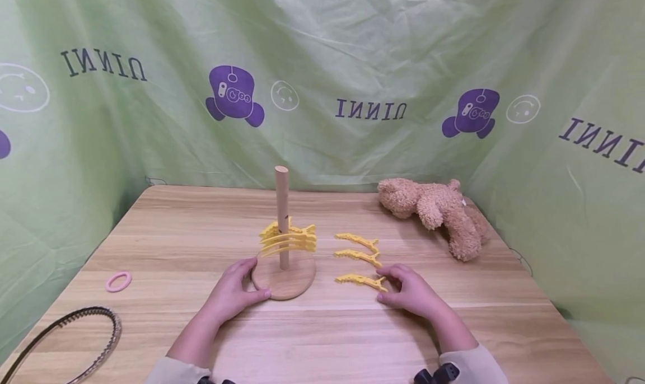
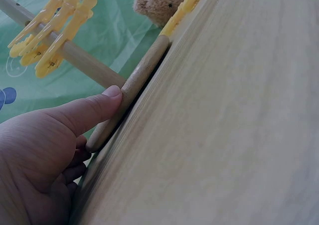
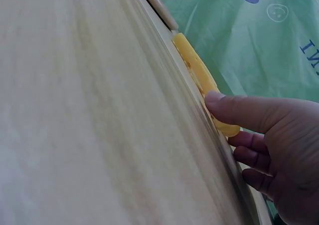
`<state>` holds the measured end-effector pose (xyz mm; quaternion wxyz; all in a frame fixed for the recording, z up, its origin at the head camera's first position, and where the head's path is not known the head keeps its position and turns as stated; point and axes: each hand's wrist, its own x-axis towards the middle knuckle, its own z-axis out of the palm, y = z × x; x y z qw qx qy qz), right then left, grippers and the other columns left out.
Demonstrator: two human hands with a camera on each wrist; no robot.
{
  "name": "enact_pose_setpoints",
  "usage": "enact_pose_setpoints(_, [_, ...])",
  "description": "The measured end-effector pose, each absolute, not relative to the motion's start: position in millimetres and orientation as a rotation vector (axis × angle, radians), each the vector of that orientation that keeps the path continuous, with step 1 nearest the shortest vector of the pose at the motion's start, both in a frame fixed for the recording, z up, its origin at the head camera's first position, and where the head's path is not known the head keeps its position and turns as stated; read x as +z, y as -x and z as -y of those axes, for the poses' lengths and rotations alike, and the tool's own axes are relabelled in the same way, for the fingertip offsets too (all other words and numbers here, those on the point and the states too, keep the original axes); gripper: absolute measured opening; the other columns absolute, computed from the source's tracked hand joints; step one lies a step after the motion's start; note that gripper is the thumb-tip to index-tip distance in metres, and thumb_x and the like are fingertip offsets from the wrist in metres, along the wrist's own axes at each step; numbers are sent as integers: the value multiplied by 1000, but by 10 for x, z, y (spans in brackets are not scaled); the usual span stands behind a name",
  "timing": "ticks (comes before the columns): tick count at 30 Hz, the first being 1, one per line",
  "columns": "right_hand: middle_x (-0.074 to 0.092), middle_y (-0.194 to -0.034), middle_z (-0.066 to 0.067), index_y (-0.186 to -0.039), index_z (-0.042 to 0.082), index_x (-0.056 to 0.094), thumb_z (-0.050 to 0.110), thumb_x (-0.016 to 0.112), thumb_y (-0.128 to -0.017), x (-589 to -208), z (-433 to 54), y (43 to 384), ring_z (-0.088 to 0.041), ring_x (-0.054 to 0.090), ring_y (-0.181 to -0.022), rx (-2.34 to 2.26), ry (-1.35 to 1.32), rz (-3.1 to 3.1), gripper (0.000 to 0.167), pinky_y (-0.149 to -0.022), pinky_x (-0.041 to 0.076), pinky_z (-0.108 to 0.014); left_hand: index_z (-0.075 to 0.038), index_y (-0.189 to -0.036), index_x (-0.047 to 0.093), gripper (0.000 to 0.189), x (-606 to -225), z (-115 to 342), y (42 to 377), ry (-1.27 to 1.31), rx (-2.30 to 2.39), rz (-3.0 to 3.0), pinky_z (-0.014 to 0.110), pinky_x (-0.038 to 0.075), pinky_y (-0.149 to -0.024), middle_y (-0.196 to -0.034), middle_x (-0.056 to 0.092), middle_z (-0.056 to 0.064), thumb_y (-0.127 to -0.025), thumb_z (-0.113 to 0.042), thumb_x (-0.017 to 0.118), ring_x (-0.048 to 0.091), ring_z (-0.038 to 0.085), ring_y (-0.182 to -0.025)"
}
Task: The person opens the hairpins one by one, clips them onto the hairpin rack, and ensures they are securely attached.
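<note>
Here's the left hand (image 1: 233, 290), curved firmly against the round wooden base (image 1: 292, 286) at its fingertips, thumb on the near side of the rim and fingers round the outer side, the base gripped between them. Just beyond those fingers, slightly to their right, the wooden post (image 1: 282, 196) rises upright from the base, and yellow alligator hair clips (image 1: 302, 239) hang clamped across it, one above another, clear of the base. Over to the right hand (image 1: 412, 292): thumb and forefinger stand well apart in a loose C around the tail of the nearest loose yellow clip (image 1: 359, 280), which points away to the hand's left; whether the skin actually meets the plastic, I cannot tell. Just past the forefinger lies the middle loose clip (image 1: 356, 255), its tail close to the fingertip, and beyond that the farthest loose clip (image 1: 355, 238), all three roughly parallel on the wooden tabletop (image 1: 317, 339). Farther beyond the right hand, off to its right, a brown teddy bear (image 1: 438, 205) sprawls on the table. Well left of the left hand sits a pink ring (image 1: 118, 281), with a dark toothed headband (image 1: 116, 327) nearer the wearer.
</note>
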<state>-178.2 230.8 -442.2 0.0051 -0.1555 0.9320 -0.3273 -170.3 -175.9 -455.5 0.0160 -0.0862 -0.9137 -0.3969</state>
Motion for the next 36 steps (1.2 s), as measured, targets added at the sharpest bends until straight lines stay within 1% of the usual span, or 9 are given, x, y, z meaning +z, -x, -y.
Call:
enact_pose_setpoints(8, [67, -112, -3, -112, 11, 71, 27, 82, -78, -4441, -2298, 1792, -23, 61, -108, -971, 531, -2956, 40, -99, 49, -43, 8, -142, 44, 92, -4551, 1768, 1692, 267, -1232, 2845, 59, 29, -116, -147, 45, 26, -74, -39, 84, 37, 46, -138])
enact_pose_setpoints(14, [67, -113, -5, -111, 11, 70, 28, 81, -78, -4417, -2293, 1790, -27, 61, -109, -1031, 526, -2941, 38, -100, 48, -51, 7, -142, 44, 92, -4554, 1773, 1688, 264, -1228, 2852, 59, 29, -117, -147, 44, 26, -74, -40, 84, 36, 46, -139])
enact_pose_setpoints(16, [67, -113, -5, -112, 12, 70, 29, 80, -79, -4398, -2293, 1788, -26, 62, -108, -1041, 502, -2938, 39, -99, 49, -51, 7, -142, 44, 92, -4553, 1771, 1689, 264, -1231, 2849, 59, 29, -116, -147, 44, 26, -74, -40, 84, 37, 46, -139])
enact_pose_setpoints(19, [67, -109, -5, -115, 11, 69, 29, 78, -81, -4347, -2294, 1788, -21, 62, -98, -1048, 472, -2928, 39, -90, 52, -42, 7, -142, 44, 92, -4551, 1767, 1690, 266, -1236, 2847, 59, 29, -116, -147, 44, 26, -74, -40, 84, 37, 46, -139])
enact_pose_setpoints(21, [68, -105, -6, -117, 8, 68, 27, 77, -83, -4297, -2290, 1792, -17, 61, -92, -1064, 459, -2912, 40, -83, 53, -34, 7, -142, 44, 92, -4551, 1765, 1691, 268, -1237, 2844, 59, 29, -116, -147, 45, 25, -74, -40, 84, 37, 45, -139])
enact_pose_setpoints(23, [69, -101, -8, -118, 4, 67, 24, 76, -84, -4240, -2286, 1804, -16, 61, -88, -1084, 478, -2898, 40, -79, 53, -31, 7, -142, 44, 92, -4552, 1764, 1691, 268, -1237, 2843, 59, 29, -116, -146, 45, 25, -74, -40, 84, 37, 45, -139])
enact_pose_setpoints(26, [71, -100, -7, -120, 3, 66, 23, 74, -85, -4145, -2267, 1826, -17, 64, -90, -1102, 497, -2906, 41, -83, 54, -32, 7, -142, 44, 92, -4561, 1762, 1695, 269, -1237, 2841, 59, 30, -116, -146, 45, 25, -74, -40, 84, 37, 45, -139])
enact_pose_setpoints(31, [71, -102, -9, -120, 0, 65, 20, 72, -87, -3963, -2227, 1887, -20, 65, -93, -1133, 617, -2956, 39, -87, 54, -42, 7, -141, 45, 92, -4580, 1762, 1701, 275, -1235, 2834, 59, 30, -116, -146, 46, 25, -74, -40, 84, 38, 45, -138])
enact_pose_setpoints(36, [70, -108, -15, -118, -3, 66, 11, 72, -87, -3742, -2163, 1957, -28, 66, -95, -1150, 788, -2992, 34, -83, 56, -36, 7, -142, 44, 92, -4574, 1763, 1699, 277, -1233, 2833, 59, 30, -116, -146, 46, 25, -74, -41, 84, 38, 45, -138])
